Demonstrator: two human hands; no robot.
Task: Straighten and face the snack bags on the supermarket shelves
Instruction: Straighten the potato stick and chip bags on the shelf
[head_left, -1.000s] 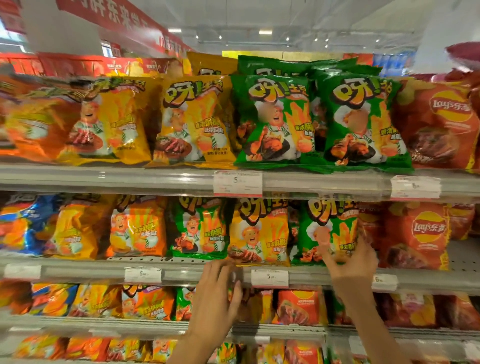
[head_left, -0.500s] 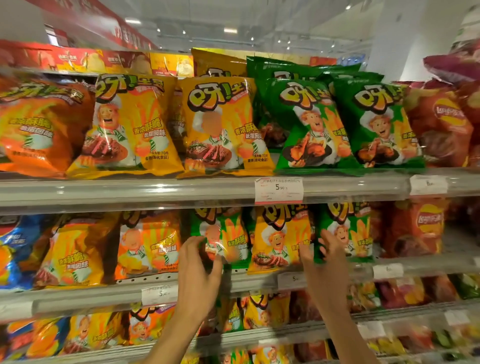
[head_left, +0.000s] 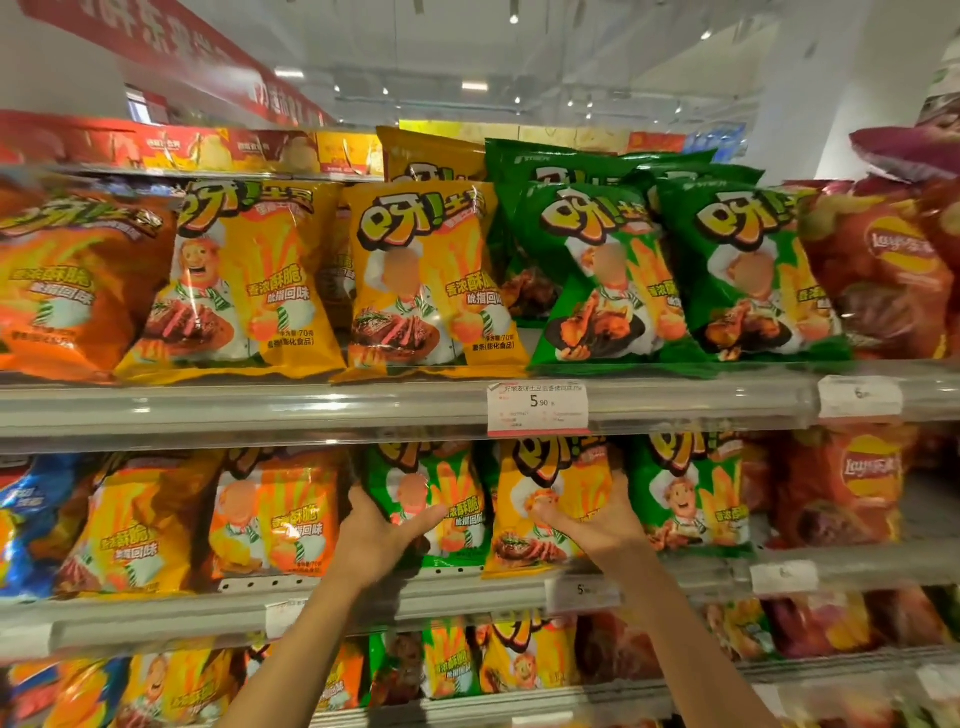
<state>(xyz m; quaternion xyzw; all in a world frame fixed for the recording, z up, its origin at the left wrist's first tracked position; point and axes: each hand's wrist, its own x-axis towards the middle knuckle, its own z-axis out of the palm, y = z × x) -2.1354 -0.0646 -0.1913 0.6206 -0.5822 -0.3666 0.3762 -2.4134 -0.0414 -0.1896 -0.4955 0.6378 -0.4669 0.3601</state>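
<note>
Head view | left hand (head_left: 382, 535) moved up off shelf edge, gripped glossy green crinkled snack bag (head_left: 431, 499) | right hand (head_left: 597, 522) shifted left, gripped glossy yellow snack bag (head_left: 558, 506) | both on middle metal shelf (head_left: 260, 605), facing likely begun

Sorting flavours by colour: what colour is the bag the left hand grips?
Green, in the head view: the left hand grips the green bag.

white price tag (head_left: 537, 409) reading 5.90 clipped on the upper rail, red banner (head_left: 156, 47) hanging overhead, ceiling lights (head_left: 474, 86) on.
</note>
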